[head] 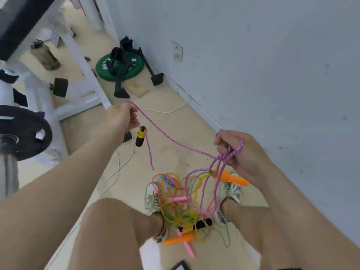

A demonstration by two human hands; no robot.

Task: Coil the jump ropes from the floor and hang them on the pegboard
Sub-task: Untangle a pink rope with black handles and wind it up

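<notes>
**Item in hand:** purple braided jump rope, one.
- The left grip pinches it just above a dangling black-and-yellow handle.
- The right grip is clenched round gathered loops, perhaps two or three; the blur hides the count.

**Key relation:** the free span runs from the right grip toward 10 o'clock, up to the left grip, so its long axis lies 10-to-4. The left grip is nearer the handle end. The next wrap likely means carrying that end toward 4 o'clock.

**Remaining stock:** tangled pile of jump ropes on the floor between the shoes, at 7 o'clock from the right grip.

**Handles counted there:**
- orange: two
- pink: two
- blue: one
- black-and-yellow: one more
</notes>
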